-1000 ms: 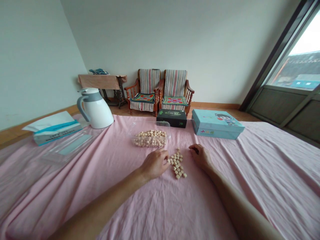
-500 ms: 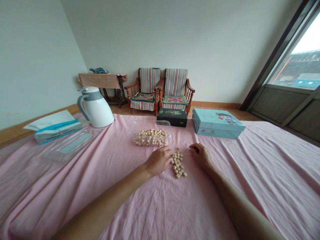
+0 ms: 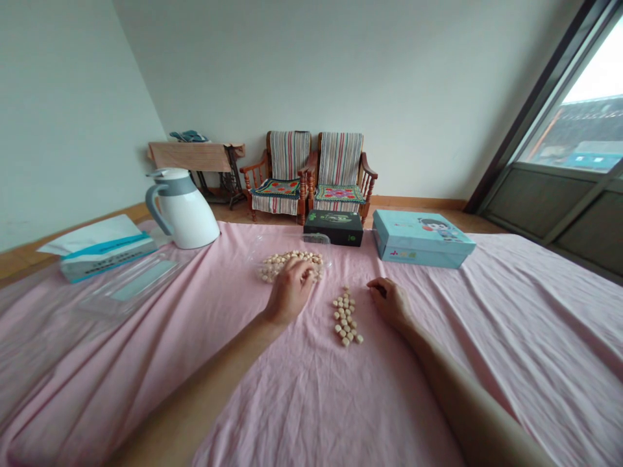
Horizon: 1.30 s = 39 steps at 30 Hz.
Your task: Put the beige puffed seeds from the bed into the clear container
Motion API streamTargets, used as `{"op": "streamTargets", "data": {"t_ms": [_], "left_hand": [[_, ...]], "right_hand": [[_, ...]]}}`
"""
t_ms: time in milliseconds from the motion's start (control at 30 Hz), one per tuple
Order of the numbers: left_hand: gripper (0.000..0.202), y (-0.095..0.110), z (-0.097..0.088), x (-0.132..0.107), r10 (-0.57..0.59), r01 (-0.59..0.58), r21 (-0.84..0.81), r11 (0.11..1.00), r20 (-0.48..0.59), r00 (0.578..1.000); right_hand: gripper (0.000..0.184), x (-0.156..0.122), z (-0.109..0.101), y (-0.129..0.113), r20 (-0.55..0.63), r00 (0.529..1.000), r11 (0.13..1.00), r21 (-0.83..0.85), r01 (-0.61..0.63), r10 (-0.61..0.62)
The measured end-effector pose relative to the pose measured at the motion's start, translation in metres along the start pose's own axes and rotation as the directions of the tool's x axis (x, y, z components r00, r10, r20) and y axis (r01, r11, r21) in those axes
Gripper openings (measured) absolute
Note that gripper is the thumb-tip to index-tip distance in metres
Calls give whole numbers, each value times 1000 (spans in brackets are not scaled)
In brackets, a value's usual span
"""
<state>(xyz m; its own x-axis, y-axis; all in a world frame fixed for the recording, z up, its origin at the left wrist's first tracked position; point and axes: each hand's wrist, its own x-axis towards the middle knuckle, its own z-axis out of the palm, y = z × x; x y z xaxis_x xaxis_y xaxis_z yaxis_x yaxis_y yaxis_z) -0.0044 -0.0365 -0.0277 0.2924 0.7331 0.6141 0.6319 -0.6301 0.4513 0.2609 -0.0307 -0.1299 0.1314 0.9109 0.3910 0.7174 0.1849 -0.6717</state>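
A clear plastic tray (image 3: 260, 261) full of small pale round pieces (image 3: 277, 263) sits on the pink cloth. My left hand (image 3: 291, 292) reaches into its near edge, fingers curled down among the pieces; what they hold is hidden. A short column of the same pale pieces (image 3: 345, 316) lies loose on the cloth to the right of that hand. My right hand (image 3: 392, 302) rests on the cloth just right of this column, fingers curled loosely, touching none of the pieces that I can see.
A white jug (image 3: 182, 209) stands at the back left beside a tissue box (image 3: 104, 250) and a clear lid (image 3: 131, 285). A black box (image 3: 333, 227) and a light blue box (image 3: 421, 239) lie behind the tray. Two striped wooden chairs (image 3: 311, 175) stand beyond.
My left hand has left the loose column of pieces and moved up and left to the tray of pieces. My right hand has stayed in place.
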Motion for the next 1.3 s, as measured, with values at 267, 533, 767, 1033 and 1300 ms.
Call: {"op": "streamTargets", "data": {"t_ms": [267,533,767,1033,1300], "left_hand": [[18,2,6,-10,63,-60,-44,997,70,996],[12,15,35,-37,117,-73,-113,991,460,880],[9,17,34,-36,106,-72,-93,993,448,887],[19,2,-15,17,-19,36,110,993,-149,989],[9,14,16,-7,85,-98,25,995,325,942]], "right_hand": [[22,0,-1,-1,0,1000,1000,-2,-4,4],[22,0,-2,-2,0,1000,1000,-7,-6,6],[22,-1,-2,-2,-3,1000,1000,-3,-5,5],[22,0,-1,0,-1,1000,1000,4,-2,2],[22,0,-1,-1,-2,1000,1000,0,-5,5]]}}
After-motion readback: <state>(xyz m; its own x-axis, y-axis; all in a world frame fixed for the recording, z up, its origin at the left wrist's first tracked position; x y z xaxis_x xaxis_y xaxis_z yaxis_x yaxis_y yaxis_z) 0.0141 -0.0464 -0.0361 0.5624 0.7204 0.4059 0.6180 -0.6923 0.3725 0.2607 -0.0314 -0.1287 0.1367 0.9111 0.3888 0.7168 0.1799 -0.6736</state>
